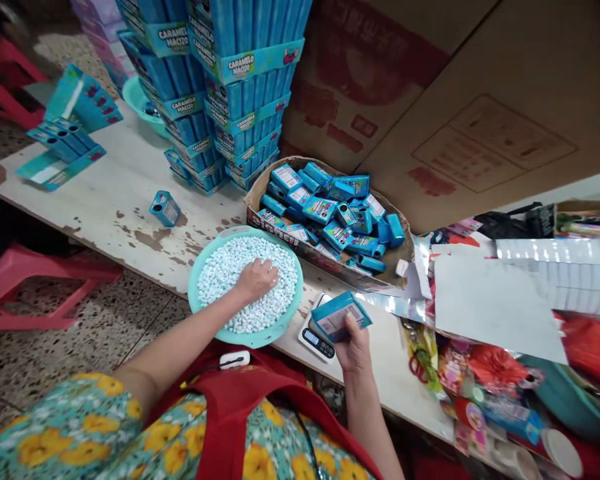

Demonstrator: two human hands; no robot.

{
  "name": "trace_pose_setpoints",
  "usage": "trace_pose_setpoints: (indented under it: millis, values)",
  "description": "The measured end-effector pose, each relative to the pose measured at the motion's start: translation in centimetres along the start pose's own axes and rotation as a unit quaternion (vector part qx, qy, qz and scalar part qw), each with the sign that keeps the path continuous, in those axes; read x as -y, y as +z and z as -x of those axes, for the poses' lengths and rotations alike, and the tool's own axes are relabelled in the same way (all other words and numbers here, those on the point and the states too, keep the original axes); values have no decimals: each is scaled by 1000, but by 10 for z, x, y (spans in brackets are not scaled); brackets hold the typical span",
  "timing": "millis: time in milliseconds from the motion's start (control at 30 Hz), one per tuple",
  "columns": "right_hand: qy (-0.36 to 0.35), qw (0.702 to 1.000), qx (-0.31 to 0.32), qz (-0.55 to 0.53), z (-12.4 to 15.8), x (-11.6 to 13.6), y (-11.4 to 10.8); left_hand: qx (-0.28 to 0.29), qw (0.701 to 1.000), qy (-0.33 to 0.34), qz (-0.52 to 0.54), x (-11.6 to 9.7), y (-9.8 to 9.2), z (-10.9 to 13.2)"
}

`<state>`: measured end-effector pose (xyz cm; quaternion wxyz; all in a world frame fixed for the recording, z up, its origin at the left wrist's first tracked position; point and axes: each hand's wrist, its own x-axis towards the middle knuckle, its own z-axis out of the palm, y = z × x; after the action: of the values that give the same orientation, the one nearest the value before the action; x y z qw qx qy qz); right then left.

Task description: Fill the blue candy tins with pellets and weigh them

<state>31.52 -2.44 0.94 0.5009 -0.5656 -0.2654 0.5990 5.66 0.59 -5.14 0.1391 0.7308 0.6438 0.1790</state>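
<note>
My left hand (257,279) is in the round mint-green bowl (194,288), its fingers curled and pressed together on the small white candies (230,267). Its fingertips are partly hidden. To the right, my right hand (354,340) holds a blue box (337,315), thumb on the near face and the other fingers mostly hidden behind. That box is tilted above a small white digital scale (317,341) and covers part of it. Behind the bowl, a cardboard tray (325,257) holds several blue boxes (320,208) in a loose pile.
One blue box (165,209) stands on the worn white table (115,183). Tall stacks of blue display boxes (240,123) rise behind it. A large carton (430,113) stands at the back. Packets and red scissors (418,368) lie right; a pink stool (45,287) stands left.
</note>
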Motion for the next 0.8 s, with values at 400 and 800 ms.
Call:
trace_pose_setpoints:
  millis: [400, 800]
  values:
    - [-25, 991, 74, 109, 21, -3, 48, -76, 785, -316, 527, 16, -23, -13]
    - [-154, 922, 98, 342, 35, -21, 92, 25, 567, -329, 755, -11, -78, -6]
